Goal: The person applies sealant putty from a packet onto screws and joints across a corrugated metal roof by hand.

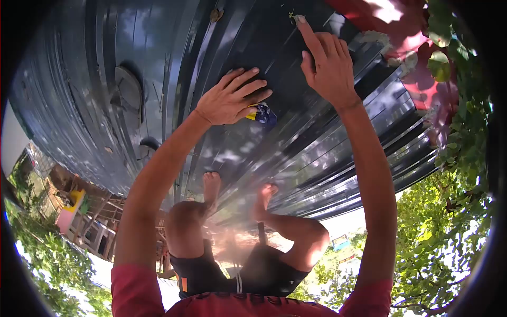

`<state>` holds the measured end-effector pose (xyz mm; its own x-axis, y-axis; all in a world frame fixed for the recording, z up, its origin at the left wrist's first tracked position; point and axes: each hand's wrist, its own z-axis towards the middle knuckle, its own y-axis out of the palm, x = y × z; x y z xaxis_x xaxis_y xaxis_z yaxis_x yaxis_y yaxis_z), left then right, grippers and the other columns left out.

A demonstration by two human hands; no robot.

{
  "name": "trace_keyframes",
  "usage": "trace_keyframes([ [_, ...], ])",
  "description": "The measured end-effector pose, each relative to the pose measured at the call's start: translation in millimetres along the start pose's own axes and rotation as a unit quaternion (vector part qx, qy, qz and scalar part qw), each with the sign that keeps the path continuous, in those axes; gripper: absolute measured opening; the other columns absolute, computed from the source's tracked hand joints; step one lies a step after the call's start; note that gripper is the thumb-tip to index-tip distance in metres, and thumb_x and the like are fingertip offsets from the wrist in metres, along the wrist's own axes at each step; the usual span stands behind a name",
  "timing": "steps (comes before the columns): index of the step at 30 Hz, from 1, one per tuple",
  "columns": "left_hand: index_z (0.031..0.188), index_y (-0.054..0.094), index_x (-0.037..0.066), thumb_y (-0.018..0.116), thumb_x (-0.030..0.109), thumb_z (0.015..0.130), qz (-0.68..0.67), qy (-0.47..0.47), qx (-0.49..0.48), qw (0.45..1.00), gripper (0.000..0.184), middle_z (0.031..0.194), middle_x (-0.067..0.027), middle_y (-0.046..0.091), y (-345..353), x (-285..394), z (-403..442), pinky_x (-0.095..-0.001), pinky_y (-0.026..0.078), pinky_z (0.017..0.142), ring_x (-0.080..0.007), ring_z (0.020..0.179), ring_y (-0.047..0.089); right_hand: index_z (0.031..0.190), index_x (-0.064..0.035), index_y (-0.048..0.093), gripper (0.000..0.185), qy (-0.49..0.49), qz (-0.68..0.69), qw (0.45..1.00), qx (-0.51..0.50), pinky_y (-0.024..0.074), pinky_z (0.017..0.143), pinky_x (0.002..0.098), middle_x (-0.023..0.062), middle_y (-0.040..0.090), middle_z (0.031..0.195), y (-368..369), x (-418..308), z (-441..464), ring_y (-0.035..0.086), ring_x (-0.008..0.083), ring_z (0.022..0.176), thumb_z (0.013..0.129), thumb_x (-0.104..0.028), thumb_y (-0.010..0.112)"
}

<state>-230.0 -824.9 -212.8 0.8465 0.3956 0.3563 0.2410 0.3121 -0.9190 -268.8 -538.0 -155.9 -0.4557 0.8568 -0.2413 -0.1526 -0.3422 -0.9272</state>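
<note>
My left hand (231, 99) lies on the dark ribbed metal sheet (222, 63) with its fingers spread. Beside its thumb sits a small blue and yellow packet (264, 115), partly under the hand. Farther right, my right hand (328, 64) stretches its index finger toward a small green sprig (292, 16) at the top; whether the fingertip touches it is unclear. The other fingers of that hand are loosely bent and apart, with nothing visible in them.
A dark flip-flop (129, 90) lies on the left, near a second dark object (149, 142). Up top is a dry leaf (216, 15). Red painted wall (417, 58) and leafy branches (465, 100) border the right side. My bare feet (212, 185) stand on the sheet.
</note>
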Motion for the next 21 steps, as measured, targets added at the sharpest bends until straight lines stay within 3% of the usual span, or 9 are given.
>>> trace_keyframes([
  [3,0.140,0.064,0.026,0.057,0.043,0.097,0.002,0.002,0.001,1.000,0.047,0.145,0.0001,0.048,-0.6,0.5,-1.5,-0.0469,0.036,0.120,-0.0236,0.145,0.039,0.157,-0.0179,0.042,0.074,-0.087,-0.087,0.987,0.099,0.0462,0.090,0.0441,0.0092,0.058,0.101,-6.3,-10.0,62.4,0.057,0.0275,0.099,0.086,-0.006,0.063],
  [6,0.136,0.066,0.022,0.063,0.039,0.095,0.007,0.013,0.024,1.000,0.044,0.144,-0.0013,0.050,0.7,0.2,-4.6,-0.0448,0.035,0.121,-0.0236,0.142,0.042,0.146,-0.0043,0.051,0.060,-0.097,-0.099,0.981,0.138,0.0452,0.099,0.0448,0.0179,0.056,0.117,-27.8,-18.7,104.7,0.057,0.0344,0.111,0.086,-0.003,0.058],
  [9,0.133,0.067,0.018,0.062,0.036,0.096,-0.007,0.015,0.049,0.999,0.041,0.141,-0.0035,0.052,-0.5,-0.1,-8.8,-0.0442,0.033,0.121,-0.0228,0.140,0.044,0.141,-0.0079,0.057,0.056,-0.092,-0.051,0.987,0.125,0.0437,0.105,0.0461,0.0193,0.054,0.126,-23.7,-6.9,123.3,0.055,0.0362,0.117,0.086,-0.003,0.059],
  [10,0.132,0.069,0.018,0.057,0.035,0.098,-0.010,0.015,0.072,0.997,0.040,0.140,-0.0042,0.054,1.5,-0.8,-10.9,-0.0463,0.034,0.120,-0.0243,0.136,0.048,0.141,-0.0091,0.057,0.056,-0.084,-0.049,0.989,0.112,0.0437,0.106,0.0463,0.0192,0.054,0.127,-21.7,-5.2,125.7,0.055,0.0366,0.119,0.086,-0.003,0.059],
  [15,0.128,0.070,0.015,0.061,0.030,0.095,-0.012,-0.008,0.123,0.992,0.038,0.136,-0.0043,0.057,2.7,0.7,-16.5,-0.0460,0.034,0.119,-0.0237,0.132,0.051,0.138,-0.0132,0.060,0.055,-0.065,-0.071,0.994,0.053,0.0453,0.106,0.0460,0.0181,0.054,0.131,-20.0,-2.5,129.5,0.053,0.0378,0.123,0.084,-0.003,0.060],
  [21,0.127,0.071,0.014,0.063,0.028,0.094,-0.003,-0.022,0.149,0.989,0.037,0.133,-0.0044,0.058,6.7,0.8,-16.4,-0.0467,0.033,0.121,-0.0232,0.132,0.050,0.140,-0.0166,0.059,0.057,-0.173,-0.207,0.961,0.062,0.0476,0.102,0.0437,0.0161,0.054,0.130,-18.7,6.7,133.1,0.055,0.0350,0.119,0.084,-0.003,0.063],
])
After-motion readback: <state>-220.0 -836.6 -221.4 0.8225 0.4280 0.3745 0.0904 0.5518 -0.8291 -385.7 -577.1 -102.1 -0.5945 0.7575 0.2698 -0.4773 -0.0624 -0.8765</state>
